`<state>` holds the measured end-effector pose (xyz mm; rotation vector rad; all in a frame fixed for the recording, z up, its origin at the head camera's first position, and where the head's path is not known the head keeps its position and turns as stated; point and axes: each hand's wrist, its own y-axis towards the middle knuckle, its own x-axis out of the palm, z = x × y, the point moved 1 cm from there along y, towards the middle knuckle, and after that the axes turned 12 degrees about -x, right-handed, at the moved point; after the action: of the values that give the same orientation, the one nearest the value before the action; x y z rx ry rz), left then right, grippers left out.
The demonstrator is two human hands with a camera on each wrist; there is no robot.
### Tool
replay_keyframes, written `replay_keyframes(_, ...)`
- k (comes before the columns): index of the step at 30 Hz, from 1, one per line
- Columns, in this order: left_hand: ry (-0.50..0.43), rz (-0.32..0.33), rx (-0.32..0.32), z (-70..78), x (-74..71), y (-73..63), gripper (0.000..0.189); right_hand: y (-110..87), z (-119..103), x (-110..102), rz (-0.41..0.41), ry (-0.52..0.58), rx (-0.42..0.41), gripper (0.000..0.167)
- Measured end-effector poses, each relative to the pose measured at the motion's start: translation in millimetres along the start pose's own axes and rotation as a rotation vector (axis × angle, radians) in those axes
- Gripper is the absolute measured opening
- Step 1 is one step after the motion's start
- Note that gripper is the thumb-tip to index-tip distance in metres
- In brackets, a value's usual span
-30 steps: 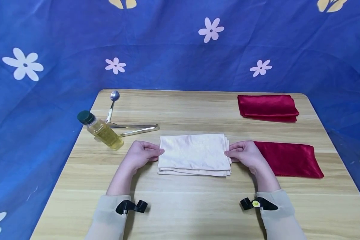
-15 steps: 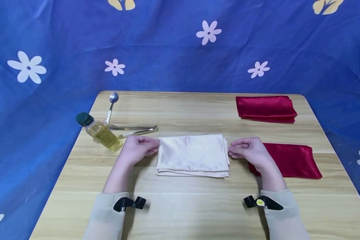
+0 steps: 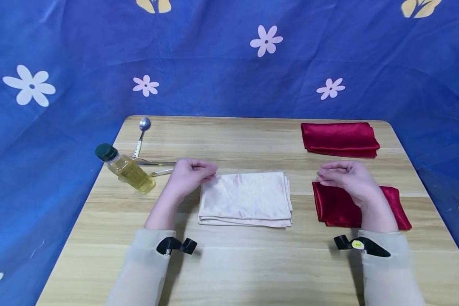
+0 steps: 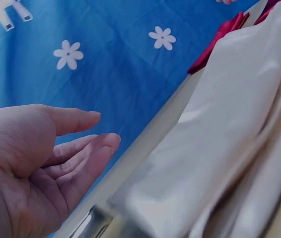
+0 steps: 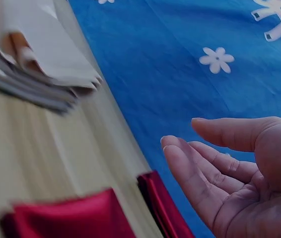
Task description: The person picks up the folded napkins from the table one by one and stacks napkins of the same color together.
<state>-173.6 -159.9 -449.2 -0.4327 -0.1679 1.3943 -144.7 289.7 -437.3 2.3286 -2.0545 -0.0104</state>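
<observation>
A white satin cloth point(image 3: 245, 197), folded into a layered rectangle, lies in the middle of the table. My left hand point(image 3: 189, 176) hovers at its upper left corner; the left wrist view shows a gap between thumb and fingers with nothing held. Above the nearer folded red cloth point(image 3: 338, 208) on the right is my right hand point(image 3: 348, 178), its fingers loosely bent and apart from the thumb in the right wrist view. That hand partly covers the red cloth in the head view. Another folded red cloth point(image 3: 339, 138) lies at the back right.
On the left a bottle point(image 3: 131, 170) of yellow liquid with a dark green cap stands on the wooden table point(image 3: 245, 263). Behind it are a metal spoon point(image 3: 141, 131) and metal tongs point(image 3: 157, 162), partly hidden by the left hand. A blue flowered curtain point(image 3: 222, 55) hangs behind.
Both hands have let go of the white cloth's sides. The right hand has moved right, over the nearer red cloth. The left hand has shifted slightly up and right. The white cloth lies still.
</observation>
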Motion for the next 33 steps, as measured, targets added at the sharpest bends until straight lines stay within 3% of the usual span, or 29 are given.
replay_keyframes(9, -0.029, -0.079, 0.022, 21.7, 36.0, 27.9, 0.025, 8.2, -16.1, -57.1, 0.088, -0.028, 0.016, 0.012)
replay_keyframes(19, -0.022, -0.118, -0.033, 35.4, 79.8, 59.9, 0.021, 19.3, -26.1, -112.5, 0.067, -0.273, 0.046, 0.012)
replay_keyframes(28, -0.043, -0.132, -0.024, 46.5, 119.3, 87.7, 0.024, 30.1, -24.1, -160.0, 0.094, -0.127, 0.070, 0.016)
replay_keyframes(33, -0.066, -0.131, -0.046, 45.9, 142.5, 100.8, 0.024, 41.6, -17.1, -185.3, 0.096, -0.197, 0.101, 0.016)
